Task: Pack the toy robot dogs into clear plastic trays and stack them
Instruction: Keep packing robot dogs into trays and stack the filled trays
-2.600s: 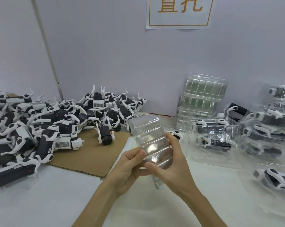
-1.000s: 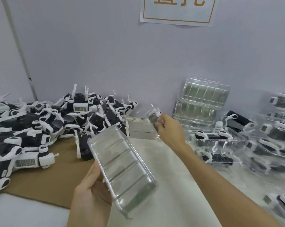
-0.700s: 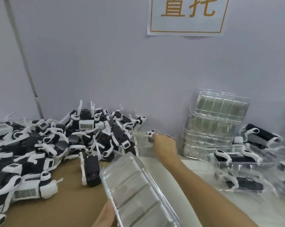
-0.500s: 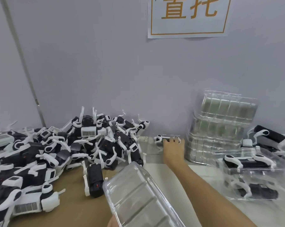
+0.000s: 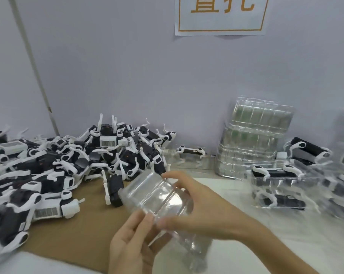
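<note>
**A:** Pale lilac wall behind, white desk in front, with a brown cardboard sheet laid over its left part. Where do things stand?

**B:** Both hands are on one empty clear plastic tray, held up above the desk near the middle. The left hand props it from below, thumb and fingers closed on its near end. The right hand reaches over the top, fingers spread and clamped across the tray's width. It looks ribbed into several sections, and nothing is in it.

**A:** And the dogs?

**B:** A loose heap of black-and-white toy robot dogs covers the cardboard and runs off the left edge. One dog lies at the heap's edge, just beside the tray's far corner. Another single dog sits by the wall, between the heap and a stack of empty trays. Filled trays are stacked at the right.

**A:** So which step?

**B:** I'd judge it the start of a fresh pack: tray readied, not yet loaded. The next move likely calls for setting it down or steadying it with one hand, freeing the other to lift a dog and seat it in the tray.

**A:** Any writing?

**B:** A white sign on the wall carries two large orange Chinese characters in an orange border, cut off at the top. Barcode labels show on several dogs, too small to read.
</note>
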Tool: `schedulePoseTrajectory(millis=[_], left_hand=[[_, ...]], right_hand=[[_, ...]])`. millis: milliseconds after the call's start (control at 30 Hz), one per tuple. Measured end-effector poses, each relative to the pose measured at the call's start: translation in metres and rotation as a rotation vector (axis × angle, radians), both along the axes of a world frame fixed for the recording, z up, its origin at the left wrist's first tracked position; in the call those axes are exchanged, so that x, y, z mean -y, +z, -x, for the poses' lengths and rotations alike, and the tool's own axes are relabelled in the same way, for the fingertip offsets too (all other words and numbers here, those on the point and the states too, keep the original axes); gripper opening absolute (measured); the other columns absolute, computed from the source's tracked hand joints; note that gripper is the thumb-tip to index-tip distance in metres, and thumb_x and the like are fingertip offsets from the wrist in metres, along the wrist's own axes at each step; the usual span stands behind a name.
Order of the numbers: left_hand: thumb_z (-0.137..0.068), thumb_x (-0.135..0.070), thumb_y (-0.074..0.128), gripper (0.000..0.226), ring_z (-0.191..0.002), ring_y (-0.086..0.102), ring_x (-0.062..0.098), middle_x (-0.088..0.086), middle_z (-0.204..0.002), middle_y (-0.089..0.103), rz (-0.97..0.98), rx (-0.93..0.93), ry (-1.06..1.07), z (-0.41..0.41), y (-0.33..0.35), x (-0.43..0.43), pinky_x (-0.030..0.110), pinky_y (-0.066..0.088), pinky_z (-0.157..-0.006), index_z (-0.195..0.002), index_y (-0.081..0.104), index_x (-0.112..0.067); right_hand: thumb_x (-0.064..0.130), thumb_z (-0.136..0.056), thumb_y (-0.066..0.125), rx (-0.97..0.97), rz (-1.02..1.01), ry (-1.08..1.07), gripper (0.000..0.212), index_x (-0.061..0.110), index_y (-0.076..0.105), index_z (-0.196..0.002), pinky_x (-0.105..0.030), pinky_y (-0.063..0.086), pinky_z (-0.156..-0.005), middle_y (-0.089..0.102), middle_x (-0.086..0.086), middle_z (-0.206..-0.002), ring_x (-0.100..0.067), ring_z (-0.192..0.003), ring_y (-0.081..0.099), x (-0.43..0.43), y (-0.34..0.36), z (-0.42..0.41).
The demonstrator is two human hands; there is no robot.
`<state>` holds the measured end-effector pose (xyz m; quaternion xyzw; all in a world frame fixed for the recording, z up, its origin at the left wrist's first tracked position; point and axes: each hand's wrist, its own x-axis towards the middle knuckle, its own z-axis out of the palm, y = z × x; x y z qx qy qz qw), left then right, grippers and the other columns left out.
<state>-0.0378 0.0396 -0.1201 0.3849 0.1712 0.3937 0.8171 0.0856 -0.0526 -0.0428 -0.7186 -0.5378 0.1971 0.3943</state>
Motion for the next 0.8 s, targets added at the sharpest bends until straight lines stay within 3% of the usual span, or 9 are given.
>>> schedulePoseTrajectory(millis=[67,133,267,367,467,633,800], left_hand=[[-0.063,-0.009,0.068,0.015,-0.049,0.06,0.016,0.015,-0.063,0.058,-0.055,0.015,-0.001,0.002,0.004,0.008,0.032,0.057,-0.048,-0.073,0.079,-0.008],[-0.061,-0.01,0.071,0.015,-0.052,0.061,0.018,0.014,-0.066,0.06,-0.136,-0.003,-0.04,0.004,0.008,0.015,0.034,0.057,-0.052,-0.075,0.078,-0.008],[-0.073,-0.003,0.08,0.012,-0.061,0.064,0.018,0.009,-0.067,0.062,-0.338,-0.038,-0.062,0.007,0.011,0.033,0.034,0.06,-0.061,-0.078,0.078,-0.014],[-0.082,-0.005,0.069,0.02,-0.066,0.069,0.018,0.01,-0.078,0.074,-0.438,-0.037,-0.089,0.01,0.011,0.051,0.031,0.06,-0.063,-0.091,0.079,-0.02],[-0.081,-0.009,0.066,0.012,-0.071,0.071,0.031,0.028,-0.084,0.069,-0.495,-0.056,-0.078,0.014,0.011,0.063,0.033,0.061,-0.065,-0.088,0.076,-0.011],[-0.09,0.012,0.06,0.008,-0.078,0.073,0.042,0.03,-0.079,0.068,-0.448,-0.069,-0.085,0.011,0.012,0.069,0.034,0.061,-0.064,-0.088,0.067,0.009],[-0.089,0.014,0.06,0.025,-0.073,0.074,0.04,0.029,-0.077,0.068,-0.451,-0.059,-0.05,0.01,0.015,0.075,0.036,0.061,-0.063,-0.078,0.071,-0.006]], right_hand=[[0.054,-0.062,0.081,0.121,-0.064,-0.047,0.084,0.06,0.034,-0.131,-0.021,0.051,-0.086,0.063,0.033,-0.108,0.007,-0.097,0.063,0.014,-0.005,0.012],[0.051,-0.066,0.082,0.214,-0.156,-0.108,0.083,0.056,0.035,-0.135,-0.03,0.052,-0.092,0.065,0.028,-0.113,0.003,-0.102,0.063,0.027,-0.009,0.018],[0.04,-0.066,0.085,0.229,-0.388,-0.211,0.076,0.051,0.05,-0.132,-0.011,0.049,-0.075,0.064,0.03,-0.108,0.002,-0.095,0.065,0.057,-0.021,0.021],[0.036,-0.062,0.083,0.287,-0.503,-0.299,0.082,0.044,0.051,-0.137,-0.013,0.049,-0.062,0.066,0.02,-0.106,-0.008,-0.085,0.068,0.074,-0.038,0.03],[0.031,-0.058,0.083,0.432,-0.588,-0.384,0.087,0.029,0.054,-0.14,-0.011,0.049,-0.062,0.063,0.022,-0.106,-0.007,-0.08,0.065,0.084,-0.053,0.034],[0.024,-0.053,0.082,0.524,-0.686,-0.45,0.078,0.019,0.065,-0.129,-0.007,0.045,-0.068,0.064,0.019,-0.101,0.001,-0.076,0.062,0.086,-0.057,0.025],[0.021,-0.053,0.081,0.404,-0.751,-0.425,0.077,0.024,0.065,-0.128,-0.015,0.049,-0.06,0.066,0.019,-0.096,-0.007,-0.07,0.065,0.084,-0.06,0.02]])
